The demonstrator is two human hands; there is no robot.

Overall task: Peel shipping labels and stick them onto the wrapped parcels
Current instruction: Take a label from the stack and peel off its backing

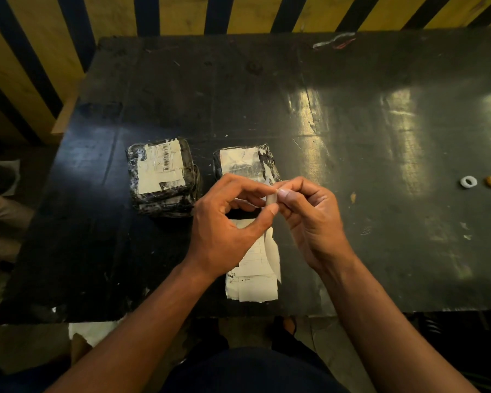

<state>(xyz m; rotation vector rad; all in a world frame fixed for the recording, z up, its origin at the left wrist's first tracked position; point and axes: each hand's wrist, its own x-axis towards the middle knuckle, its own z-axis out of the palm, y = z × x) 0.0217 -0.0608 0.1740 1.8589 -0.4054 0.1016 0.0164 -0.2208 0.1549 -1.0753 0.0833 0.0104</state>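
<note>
We have both hands raised over the bench [352, 114], left hand [224, 222] and right hand [309, 219] pinching the top edge of one shipping label [271, 245], working it off its backing by the look of it. The label stack [251, 287] lies near us, under the hands. Left parcel [162, 177] already carries a label with barcodes; the text is too small to read. Right parcel [245, 164] shows a white patch, partly torn or glossy; we can't tell if it's a finished label. Two tape rolls [482, 182] sit far right. Remaining: stick this label on.

Both hands [267, 219] in pinching grip
</note>
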